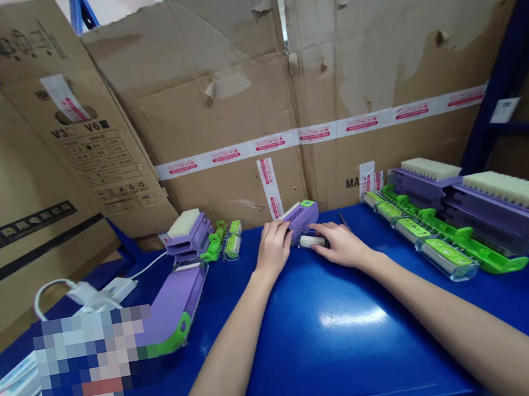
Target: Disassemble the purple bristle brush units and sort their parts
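Near the back of the blue table, my left hand [274, 249] is closed around the left end of a purple housing [304, 217] with a green end. The housing stands tilted on its side, and a pale bristled strip shows along its top edge. My right hand [342, 244] is closed at the lower right of it, its fingers against a small white oblong part [311, 241] with a dark end. What that part is, I cannot make out. A thin dark tool [343, 220] lies just behind my right hand.
Purple housings with cream bristles [516, 188], green clips [465, 244] and clear-cased green parts [444, 257] line the right. More housings [189, 237] stack at left, beside one long purple piece [175, 302]. White power strips [108, 295] with cables lie far left. Cardboard [207, 99] walls the back.
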`<state>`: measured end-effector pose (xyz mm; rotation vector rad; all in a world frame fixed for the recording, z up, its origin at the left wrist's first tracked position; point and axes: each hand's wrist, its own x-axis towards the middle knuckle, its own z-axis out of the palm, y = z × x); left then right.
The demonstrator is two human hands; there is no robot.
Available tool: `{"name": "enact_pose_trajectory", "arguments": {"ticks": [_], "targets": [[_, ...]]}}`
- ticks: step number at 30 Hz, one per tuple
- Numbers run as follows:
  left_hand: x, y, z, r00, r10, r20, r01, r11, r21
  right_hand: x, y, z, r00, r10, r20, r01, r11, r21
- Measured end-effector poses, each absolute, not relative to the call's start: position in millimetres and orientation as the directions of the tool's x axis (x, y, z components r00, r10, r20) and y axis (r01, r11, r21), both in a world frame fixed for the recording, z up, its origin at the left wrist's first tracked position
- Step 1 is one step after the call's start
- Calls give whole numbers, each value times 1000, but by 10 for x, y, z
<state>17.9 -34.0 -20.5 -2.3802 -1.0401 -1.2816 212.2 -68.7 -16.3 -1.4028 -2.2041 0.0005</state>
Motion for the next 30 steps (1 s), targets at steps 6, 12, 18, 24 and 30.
{"name": "enact_pose_trajectory", "arguments": {"ticks": [6,12,18,24,30], "targets": [[217,-418,-173,415,471,778,681,-728,77,2136,-673,-181,-322,835,446,842,468,-267],[214,-401,-188,331,588,738,758,-631,163,2136,-666,-193,-325,844,426,835,468,-289],[214,-354,-230,269,751,603,809,-516,281,2146,-663,-200,-325,845,424,837,466,-287],[224,-368,-214,265,844,467,845,-436,309,2138,-677,-189,-324,846,425,839,464,-285],[226,-445,-166,325,790,519,812,-515,274,2136,-666,-201,-327,846,422,843,463,-275]]}}
